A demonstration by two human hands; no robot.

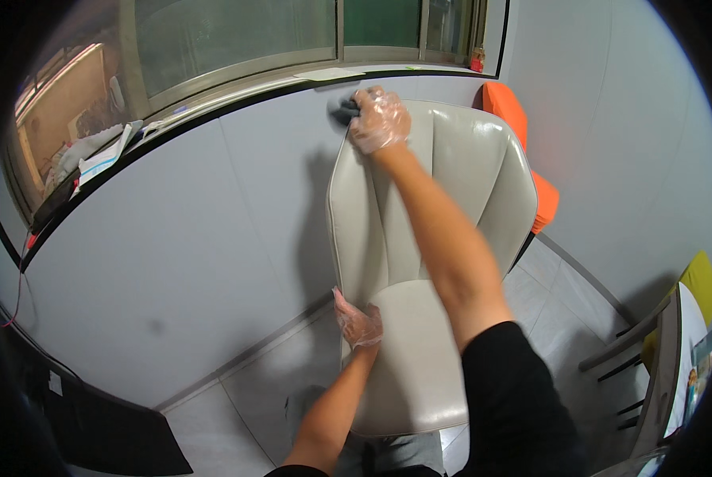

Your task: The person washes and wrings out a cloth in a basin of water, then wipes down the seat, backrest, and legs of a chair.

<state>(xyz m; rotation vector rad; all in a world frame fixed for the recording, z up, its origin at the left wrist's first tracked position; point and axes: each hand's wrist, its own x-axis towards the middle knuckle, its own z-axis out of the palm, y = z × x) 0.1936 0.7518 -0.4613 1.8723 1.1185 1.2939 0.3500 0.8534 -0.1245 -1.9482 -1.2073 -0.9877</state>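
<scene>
A light grey upholstered chair (418,352) with a channelled backrest, its surface glossy, stands before me. My right hand (381,119), in a clear plastic glove, is at the upper left edge of the backrest, closed on a dark, blurred object (344,111), perhaps a cloth or a brush. Lower down, my left hand (359,323), gloved likewise, rests against the chair's left side where back and seat meet, thumb and fingers apart around the edge. Part of its grip is hidden.
Behind the chair stands an orange chair (505,113). A window sill (213,107) with papers runs along the wall. At right is a table (660,369) beside a yellow-green chair (698,286). A black panel-like object (111,420) lies lower left.
</scene>
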